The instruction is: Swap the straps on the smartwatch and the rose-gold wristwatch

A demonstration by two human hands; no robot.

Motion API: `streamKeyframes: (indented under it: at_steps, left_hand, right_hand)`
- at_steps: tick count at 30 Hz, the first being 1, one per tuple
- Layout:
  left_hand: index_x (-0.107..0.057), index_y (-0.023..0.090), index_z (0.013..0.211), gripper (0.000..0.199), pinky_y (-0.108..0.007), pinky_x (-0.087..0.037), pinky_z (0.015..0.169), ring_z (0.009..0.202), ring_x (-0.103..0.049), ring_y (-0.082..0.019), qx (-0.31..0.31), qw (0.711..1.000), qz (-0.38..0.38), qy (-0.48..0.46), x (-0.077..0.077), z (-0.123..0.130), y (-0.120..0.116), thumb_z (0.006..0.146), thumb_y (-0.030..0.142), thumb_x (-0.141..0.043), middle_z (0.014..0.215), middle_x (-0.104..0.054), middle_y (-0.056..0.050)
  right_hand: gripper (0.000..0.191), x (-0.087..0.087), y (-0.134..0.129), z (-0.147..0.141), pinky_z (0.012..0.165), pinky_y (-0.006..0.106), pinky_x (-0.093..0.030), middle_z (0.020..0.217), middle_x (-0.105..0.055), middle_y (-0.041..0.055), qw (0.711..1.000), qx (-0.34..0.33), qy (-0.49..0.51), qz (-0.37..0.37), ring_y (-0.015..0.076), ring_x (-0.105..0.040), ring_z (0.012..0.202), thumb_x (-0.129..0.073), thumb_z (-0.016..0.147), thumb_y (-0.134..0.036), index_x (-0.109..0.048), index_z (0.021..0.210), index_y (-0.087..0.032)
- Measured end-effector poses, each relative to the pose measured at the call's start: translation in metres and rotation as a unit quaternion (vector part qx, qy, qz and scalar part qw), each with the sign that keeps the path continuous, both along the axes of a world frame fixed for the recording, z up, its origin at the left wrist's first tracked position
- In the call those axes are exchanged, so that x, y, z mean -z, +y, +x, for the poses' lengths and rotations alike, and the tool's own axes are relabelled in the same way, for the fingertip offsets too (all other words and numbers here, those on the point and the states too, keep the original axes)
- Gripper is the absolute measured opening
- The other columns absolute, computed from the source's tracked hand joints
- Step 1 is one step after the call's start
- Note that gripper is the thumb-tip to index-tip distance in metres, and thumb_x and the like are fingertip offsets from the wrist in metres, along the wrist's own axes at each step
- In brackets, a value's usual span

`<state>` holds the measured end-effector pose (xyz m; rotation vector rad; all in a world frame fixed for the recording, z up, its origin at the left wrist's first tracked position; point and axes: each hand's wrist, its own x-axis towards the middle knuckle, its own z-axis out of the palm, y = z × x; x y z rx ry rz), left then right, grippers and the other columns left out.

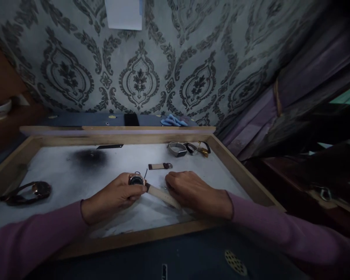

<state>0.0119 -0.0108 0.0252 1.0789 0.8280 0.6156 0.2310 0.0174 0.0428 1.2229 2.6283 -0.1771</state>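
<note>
My left hand (113, 196) is closed around a wristwatch (137, 180) with a round dark dial and a copper-coloured case. A pale-lined strap (161, 195) runs from the watch toward my right hand (194, 192) and passes out of sight beneath it. The fingers of my right hand are curled down near the tray surface. A small shiny tip shows at its fingertips, but what it belongs to is hidden. Just beyond the hands lies a short strap piece (160, 166) with dark ends and a buckle.
A wood-rimmed tray (128, 237) with a white bottom surrounds the work. On its left lies a dark watch (41, 189); at the back are a black blade (110, 146), a silver watch (177, 149) and more watches (203, 148). A blue cloth (174, 120) lies behind the rim.
</note>
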Motion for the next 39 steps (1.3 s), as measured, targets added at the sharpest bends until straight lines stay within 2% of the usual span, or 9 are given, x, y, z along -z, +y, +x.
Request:
streamKeyframes:
  at_steps: [4, 7, 11, 13, 16, 21, 25, 30, 39]
  left_hand:
    - [-0.047, 0.019, 0.068, 0.022, -0.021, -0.011, 0.038, 0.041, -0.018, -0.004, -0.021, 1.000, -0.010, -0.007, 0.005, 0.000, 0.002, 0.078, 0.031, -0.064, 0.049, -0.034, 0.011]
    - [-0.048, 0.019, 0.069, 0.021, -0.020, -0.011, 0.037, 0.039, -0.018, -0.004, -0.024, 0.999, -0.022, -0.008, 0.008, -0.001, 0.003, 0.077, 0.031, -0.064, 0.048, -0.034, 0.011]
    - [-0.046, 0.020, 0.067, 0.022, -0.020, -0.010, 0.037, 0.037, -0.017, -0.003, -0.027, 0.999, -0.022, -0.004, 0.007, 0.001, 0.004, 0.074, 0.031, -0.063, 0.046, -0.034, 0.012]
    - [-0.047, 0.020, 0.068, 0.018, -0.021, -0.010, 0.036, 0.036, -0.017, -0.003, -0.038, 0.999, -0.029, 0.007, 0.007, 0.002, 0.005, 0.071, 0.030, -0.062, 0.044, -0.034, 0.012]
    - [-0.048, 0.020, 0.068, 0.015, -0.021, -0.011, 0.036, 0.035, -0.018, -0.003, -0.050, 0.998, -0.034, 0.017, 0.008, 0.003, 0.007, 0.069, 0.027, -0.061, 0.043, -0.034, 0.012]
    - [-0.050, 0.019, 0.069, 0.014, -0.020, -0.012, 0.036, 0.036, -0.019, -0.003, -0.063, 0.997, -0.036, 0.019, 0.007, 0.004, 0.008, 0.068, 0.027, -0.061, 0.044, -0.035, 0.012]
    - [-0.047, 0.020, 0.065, 0.019, -0.021, -0.012, 0.037, 0.037, -0.019, -0.003, -0.070, 0.997, -0.033, 0.025, 0.002, 0.004, 0.009, 0.069, 0.030, -0.063, 0.045, -0.034, 0.012]
    - [-0.045, 0.020, 0.065, 0.023, -0.021, -0.013, 0.038, 0.038, -0.018, -0.004, -0.073, 0.997, -0.025, 0.019, 0.004, 0.002, 0.009, 0.073, 0.032, -0.063, 0.046, -0.033, 0.012]
    - [-0.048, 0.019, 0.066, 0.019, -0.020, -0.015, 0.039, 0.039, -0.019, -0.004, -0.074, 0.997, -0.019, 0.011, 0.006, 0.000, 0.009, 0.076, 0.028, -0.062, 0.047, -0.034, 0.011]
  right_hand:
    - [0.008, -0.008, 0.007, -0.005, 0.058, 0.025, -0.031, 0.077, -0.067, 0.0055, 0.995, 0.028, 0.087, -0.032, 0.0152, -0.057, 0.065, -0.056, 0.080, -0.007, -0.061, 0.081, -0.014]
    - [0.012, -0.006, 0.016, -0.009, 0.056, 0.023, -0.033, 0.064, -0.056, -0.0022, 0.963, 0.063, 0.238, -0.107, 0.0107, -0.050, 0.057, -0.057, 0.075, -0.005, -0.057, 0.077, -0.016]
    - [0.010, 0.007, 0.028, -0.017, 0.055, 0.021, -0.037, 0.069, -0.053, -0.0038, 0.828, 0.095, 0.474, -0.285, 0.0089, -0.048, 0.059, -0.061, 0.076, -0.016, -0.055, 0.085, -0.017]
    - [0.019, 0.014, 0.032, -0.021, 0.053, 0.021, -0.036, 0.072, -0.057, -0.0025, 0.769, 0.112, 0.520, -0.356, 0.0081, -0.047, 0.057, -0.065, 0.078, -0.025, -0.056, 0.091, -0.016]
    - [0.028, 0.021, 0.036, -0.023, 0.055, 0.023, -0.037, 0.074, -0.061, -0.0003, 0.735, 0.116, 0.544, -0.389, 0.0083, -0.047, 0.056, -0.069, 0.080, -0.038, -0.059, 0.093, -0.015]
    - [0.033, 0.027, 0.034, -0.020, 0.068, 0.026, -0.042, 0.072, -0.059, -0.0005, 0.735, 0.091, 0.569, -0.356, 0.0122, -0.053, 0.069, -0.068, 0.084, -0.047, -0.065, 0.090, -0.016]
    - [0.036, 0.029, 0.028, -0.019, 0.063, 0.025, -0.039, 0.071, -0.054, -0.0019, 0.739, 0.069, 0.563, -0.363, 0.0113, -0.048, 0.065, -0.061, 0.089, -0.052, -0.062, 0.092, -0.016]
    - [0.036, 0.026, 0.022, -0.019, 0.055, 0.023, -0.033, 0.068, -0.046, -0.0034, 0.775, 0.062, 0.534, -0.332, 0.0101, -0.040, 0.059, -0.051, 0.094, -0.051, -0.061, 0.092, -0.017]
    - [0.025, 0.029, 0.022, -0.020, 0.066, 0.027, -0.043, 0.077, -0.060, 0.0024, 0.819, 0.045, 0.514, -0.249, 0.0143, -0.053, 0.070, -0.049, 0.095, -0.038, -0.062, 0.087, -0.017]
